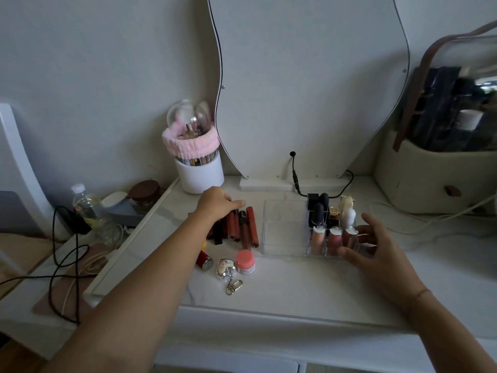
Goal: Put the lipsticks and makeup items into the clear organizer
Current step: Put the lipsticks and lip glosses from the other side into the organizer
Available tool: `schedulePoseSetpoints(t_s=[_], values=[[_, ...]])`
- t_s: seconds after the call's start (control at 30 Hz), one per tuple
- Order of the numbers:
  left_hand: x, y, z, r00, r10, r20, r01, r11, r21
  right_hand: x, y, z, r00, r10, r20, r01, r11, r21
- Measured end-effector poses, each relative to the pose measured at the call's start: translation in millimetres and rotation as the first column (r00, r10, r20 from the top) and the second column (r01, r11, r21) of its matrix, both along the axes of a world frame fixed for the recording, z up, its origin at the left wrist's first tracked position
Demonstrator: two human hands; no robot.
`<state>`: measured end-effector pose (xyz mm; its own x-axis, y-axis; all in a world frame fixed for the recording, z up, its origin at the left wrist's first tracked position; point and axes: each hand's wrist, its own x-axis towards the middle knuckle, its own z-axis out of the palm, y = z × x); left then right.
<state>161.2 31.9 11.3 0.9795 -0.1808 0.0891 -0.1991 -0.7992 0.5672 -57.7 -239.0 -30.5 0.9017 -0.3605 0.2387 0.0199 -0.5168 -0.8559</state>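
A clear organizer [282, 227] stands on the white vanity top; its right slots hold black lipsticks [318, 211] and pink gloss tubes [334, 239]. Left of it lies a row of red-brown lip tubes [248, 227]. My left hand [217, 204] rests over the far ends of that row, fingers curled down onto the tubes; whether it grips one is hidden. My right hand [376, 243] hovers with fingers spread at the organizer's right side, holding nothing. In front lie a pink-lidded jar [245, 262], a red lipstick [204, 261] and a heart keychain [227, 269].
A white brush holder [200, 170] with a pink band stands behind the tubes by the mirror [309, 84]. A black cable [297, 181] runs behind the organizer. A beige cosmetics case [435, 168] fills the right. Bottles and cords crowd the lower shelf at left.
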Motion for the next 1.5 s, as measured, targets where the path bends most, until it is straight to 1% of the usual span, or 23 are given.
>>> schedulePoseSetpoints(t_s=[0.07, 0.13, 0.17, 0.23, 0.27, 0.4, 0.53, 0.67, 0.73, 0.8, 0.87, 0.9, 0.97, 1.07, 1.17, 1.23, 1.3, 1.33, 1.4, 1.5], values=[[-1, 4, 0, 0.998, -0.014, -0.062, 0.008, 0.995, -0.097, 0, -1, 0, 1.0, 0.003, -0.004, -0.003, 1.0, 0.006], [-2, 13, 2, 0.99, -0.088, -0.107, 0.073, 0.988, -0.139, 0, -1, 0, 1.0, 0.004, -0.001, -0.004, 1.0, 0.013], [-2, 18, 3, 0.985, -0.124, -0.12, 0.11, 0.987, -0.114, 0, -1, 0, 1.0, 0.006, 0.0, -0.006, 1.0, 0.013], [-2, 29, 3, 0.973, -0.176, -0.152, 0.177, 0.984, -0.005, 1, -1, -1, 1.0, 0.008, -0.001, -0.008, 1.0, 0.014], [-2, 33, 3, 0.962, -0.202, -0.185, 0.21, 0.977, 0.026, 2, -1, -2, 1.0, 0.007, -0.002, -0.007, 1.0, 0.015], [-4, 39, 1, 0.898, -0.321, -0.302, 0.322, 0.946, -0.047, 1, -1, -2, 1.0, 0.001, -0.004, -0.001, 1.0, -0.006], [-4, 40, -2, 0.875, -0.355, -0.33, 0.342, 0.935, -0.099, 1, -1, -2, 1.0, 0.005, -0.002, -0.005, 1.0, 0.003], [-6, 39, -5, 0.9, -0.352, -0.255, 0.326, 0.935, -0.14, 0, -1, -2, 1.0, 0.007, -0.007, -0.007, 1.0, -0.004], [-8, 38, -6, 0.922, -0.34, -0.188, 0.3, 0.931, -0.209, 0, -1, -1, 1.0, 0.013, -0.009, -0.013, 1.0, -0.01], [-9, 36, -6, 0.956, -0.281, -0.082, 0.246, 0.922, -0.299, 0, -1, -1, 1.0, 0.018, -0.015, -0.018, 1.0, -0.007], [-11, 34, -4, 0.982, -0.187, 0.037, 0.187, 0.905, -0.382, -1, 0, 0, 1.0, 0.019, -0.02, -0.019, 1.0, 0.0], [-13, 32, -1, 0.985, -0.159, 0.07, 0.174, 0.885, -0.433, -1, 0, 0, 1.0, 0.018, -0.021, -0.018, 1.0, -0.001], [-19, 30, 7, 0.983, -0.153, 0.098, 0.182, 0.833, -0.522, -1, 0, 0, 1.0, 0.017, -0.022, -0.018, 1.0, -0.011], [-29, 24, 25, 0.975, -0.175, 0.138, 0.223, 0.769, -0.599, -1, 0, 0, 1.0, 0.021, -0.022, -0.022, 1.0, -0.023], [-39, 12, 51, 0.963, -0.176, 0.203, 0.269, 0.672, -0.69, 0, 0, -1, 1.0, 0.022, -0.018, -0.022, 1.0, -0.018], [-46, 1, 68, 0.948, -0.194, 0.253, 0.319, 0.59, -0.742, 0, 0, -1, 1.0, 0.015, -0.01, -0.015, 1.0, -0.002], [-54, -13, 78, 0.925, -0.235, 0.297, 0.378, 0.534, -0.756, 0, 0, -1, 1.0, 0.011, -0.007, -0.011, 1.0, 0.005], [-58, -20, 81, 0.914, -0.26, 0.311, 0.404, 0.524, -0.749, 0, 0, -1, 1.0, 0.011, -0.008, -0.011, 1.0, 0.004], [-63, -32, 81, 0.898, -0.303, 0.32, 0.439, 0.541, -0.718, 0, 0, -1, 1.0, 0.011, -0.009, -0.011, 1.0, -0.001], [-67, -45, 71, 0.894, -0.331, 0.304, 0.448, 0.617, -0.647, 0, -1, -1, 1.0, 0.013, -0.009, -0.013, 1.0, -0.007]])
